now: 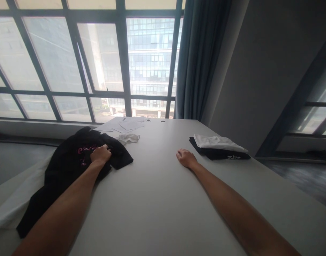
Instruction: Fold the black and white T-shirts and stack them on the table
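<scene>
On the left side of the table lies a crumpled black T-shirt (69,156) with pink lettering. My left hand (100,154) is closed on its fabric, near the print. White cloth (29,190) lies under and beside the shirt at the left edge. My right hand (186,158) rests on the tabletop with its fingers curled into a loose fist, and nothing shows in it. Just beyond and to the right of that hand is a folded stack: a white garment (219,142) on top of a black garment (213,154) with white lettering.
The white table (152,199) stretches toward the window (101,57). Several sheets of paper (120,124) and a small bunched white cloth (129,138) lie at its far left. A dark blue curtain (200,60) hangs past the far end, beside a grey wall (259,71).
</scene>
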The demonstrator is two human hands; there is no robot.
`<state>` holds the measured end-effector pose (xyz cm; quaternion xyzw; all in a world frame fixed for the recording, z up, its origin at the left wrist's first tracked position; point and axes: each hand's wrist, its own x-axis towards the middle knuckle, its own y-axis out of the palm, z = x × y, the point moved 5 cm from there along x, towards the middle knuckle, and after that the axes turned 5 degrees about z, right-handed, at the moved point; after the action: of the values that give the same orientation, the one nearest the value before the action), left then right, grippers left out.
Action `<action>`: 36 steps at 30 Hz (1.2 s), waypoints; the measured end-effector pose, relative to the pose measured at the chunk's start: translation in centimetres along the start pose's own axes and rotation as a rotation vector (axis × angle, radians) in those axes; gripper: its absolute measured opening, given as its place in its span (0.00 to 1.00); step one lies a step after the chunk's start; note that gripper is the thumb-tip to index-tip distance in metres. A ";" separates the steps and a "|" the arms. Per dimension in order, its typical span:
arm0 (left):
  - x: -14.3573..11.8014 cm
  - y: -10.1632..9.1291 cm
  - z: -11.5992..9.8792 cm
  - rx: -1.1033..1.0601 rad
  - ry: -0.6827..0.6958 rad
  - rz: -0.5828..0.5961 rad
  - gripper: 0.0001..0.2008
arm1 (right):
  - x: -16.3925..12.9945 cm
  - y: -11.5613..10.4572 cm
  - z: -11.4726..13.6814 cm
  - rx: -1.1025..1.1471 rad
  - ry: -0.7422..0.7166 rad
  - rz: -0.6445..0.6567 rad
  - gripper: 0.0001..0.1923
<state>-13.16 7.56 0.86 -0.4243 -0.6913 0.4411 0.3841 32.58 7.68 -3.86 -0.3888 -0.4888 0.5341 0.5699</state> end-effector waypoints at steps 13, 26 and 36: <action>-8.2 0.6 -15.4 -0.789 0.710 0.173 0.11 | -0.7 -0.8 1.6 0.096 -0.180 -0.076 0.27; -6.9 1.1 -14.9 -0.276 0.741 0.168 0.18 | -2.1 -1.2 8.0 0.781 -0.421 0.167 0.18; -2.4 3.5 -11.8 0.210 0.496 0.295 0.23 | -1.3 -3.2 7.1 1.008 -0.362 0.045 0.13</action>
<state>-0.77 9.53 0.94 -0.5729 -0.4580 0.4440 0.5148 26.49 5.42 0.63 0.0210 -0.2539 0.7731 0.5809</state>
